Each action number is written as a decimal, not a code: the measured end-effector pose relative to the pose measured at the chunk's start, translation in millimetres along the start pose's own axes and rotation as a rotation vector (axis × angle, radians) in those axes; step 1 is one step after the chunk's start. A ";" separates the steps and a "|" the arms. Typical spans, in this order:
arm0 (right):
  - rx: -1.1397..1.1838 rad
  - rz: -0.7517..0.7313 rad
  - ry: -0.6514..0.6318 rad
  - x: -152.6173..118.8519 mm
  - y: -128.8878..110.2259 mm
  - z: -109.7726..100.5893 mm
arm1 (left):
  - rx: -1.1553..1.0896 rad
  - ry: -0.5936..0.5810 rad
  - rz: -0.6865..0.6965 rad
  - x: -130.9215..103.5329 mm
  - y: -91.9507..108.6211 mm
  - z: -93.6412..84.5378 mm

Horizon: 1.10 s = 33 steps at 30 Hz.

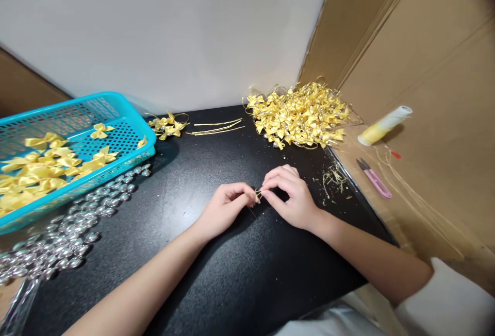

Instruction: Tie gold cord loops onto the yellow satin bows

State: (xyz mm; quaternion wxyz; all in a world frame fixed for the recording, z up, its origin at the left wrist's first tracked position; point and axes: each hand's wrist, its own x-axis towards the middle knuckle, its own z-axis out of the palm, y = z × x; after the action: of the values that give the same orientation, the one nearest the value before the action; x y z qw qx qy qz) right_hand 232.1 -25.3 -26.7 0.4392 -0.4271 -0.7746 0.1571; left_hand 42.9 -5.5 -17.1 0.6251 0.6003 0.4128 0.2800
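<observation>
Over the middle of the black tabletop (216,269), my left hand (232,203) and my right hand (288,194) meet at the fingertips. Both are closed in a pinch on a thin gold cord (258,193), whose short strands show between them. One fine end hangs below my left fingertips. Most of the cord is hidden by the fingers. Beyond the hands lie several cut gold cords (218,127) side by side. A small group of yellow bows (169,126) with cord loops sits left of these cords.
At left stands a blue basket (133,114) of yellow bows, with many silver beads (73,240) in front. A heap of finished-looking bows (299,114) lies at back right. Cord scraps (334,177), pink-handled snips (374,179) and a yellow-white spool (384,124) are on the right.
</observation>
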 end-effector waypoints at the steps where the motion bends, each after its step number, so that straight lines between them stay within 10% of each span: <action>1: -0.017 -0.020 0.019 -0.2 -0.3 0.0 | -0.005 0.012 -0.006 0.0 0.1 0.3; 33: -0.040 0.042 -0.020 -0.6 -0.2 3.0 | 0.101 -0.127 0.060 1.5 -2.7 -2.1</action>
State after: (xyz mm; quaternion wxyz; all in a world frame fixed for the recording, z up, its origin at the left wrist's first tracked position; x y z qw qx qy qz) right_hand 229.8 -25.5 -28.7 0.4195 -0.4503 -0.7728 0.1550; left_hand 41.5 -3.5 -19.9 0.6105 0.6597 0.3676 0.2388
